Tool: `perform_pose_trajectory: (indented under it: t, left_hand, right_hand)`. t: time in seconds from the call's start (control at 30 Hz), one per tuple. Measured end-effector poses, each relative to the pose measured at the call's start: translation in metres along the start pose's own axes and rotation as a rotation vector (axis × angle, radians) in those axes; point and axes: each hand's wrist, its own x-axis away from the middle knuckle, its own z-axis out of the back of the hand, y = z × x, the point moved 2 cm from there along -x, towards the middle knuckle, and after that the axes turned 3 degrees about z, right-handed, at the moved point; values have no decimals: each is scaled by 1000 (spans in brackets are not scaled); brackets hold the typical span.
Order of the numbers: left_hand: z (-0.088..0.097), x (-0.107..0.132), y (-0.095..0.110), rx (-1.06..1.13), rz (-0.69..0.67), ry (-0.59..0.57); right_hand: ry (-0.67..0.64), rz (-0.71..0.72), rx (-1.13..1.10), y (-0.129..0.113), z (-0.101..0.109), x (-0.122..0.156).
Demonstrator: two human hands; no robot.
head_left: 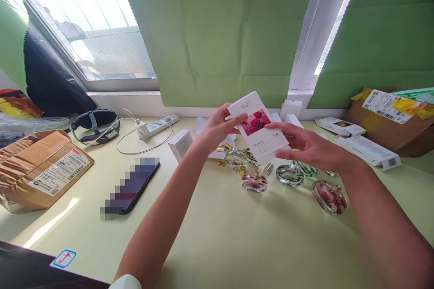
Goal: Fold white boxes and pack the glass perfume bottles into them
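A white box (262, 142) with red roses printed on its front is held tilted above the table. My left hand (219, 127) grips its upper left side, thumb on the front. On the lower right side, the fingers of my right hand (301, 144) close around the box. Below and beyond it are several flat glass perfume bottles: a pink one (254, 181), a dark green one (290, 174) and a red-pink one (329, 197) nearer my right forearm. Small gold caps (242, 170) and a silver cap (268, 169) lie among them. Some bottles are partly hidden behind the box and my right hand.
A white carton (181, 144) stands left of the bottles. Left are a phone (139, 187), a power strip (158, 127) with a cable, a black headset (95, 126) and a brown parcel (44, 167). Opened white boxes (368, 150) and a cardboard box (393, 119) are right.
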Motion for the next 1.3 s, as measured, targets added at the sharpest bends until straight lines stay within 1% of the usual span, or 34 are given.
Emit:
perform_pose_trajectory:
  t: [0.43, 0.57, 0.87, 1.03, 1.17, 1.23, 1.3]
  left_hand:
    - [0, 0, -1, -9, -10, -9]
    - [0, 0, -2, -12, -7, -5]
    - [-1, 1, 2, -22, -9, -5]
    - [0, 0, 2, -16, -13, -6]
    - [-2, 1, 1, 4, -20, 29]
    - [-4, 2, 2, 7, -43, 45]
    - [-8, 4, 4, -43, -78, 28]
  right_hand:
    - [5, -28, 42, 0, 2, 0]
    - [7, -44, 89, 1, 3, 0]
    - [-11, -11, 98, 1, 4, 0]
    - [10, 4, 122, 3, 4, -1]
    - [54, 36, 170, 2, 5, -2]
    - [86, 53, 204, 1, 6, -1]
    - [118, 69, 225, 0, 7, -1]
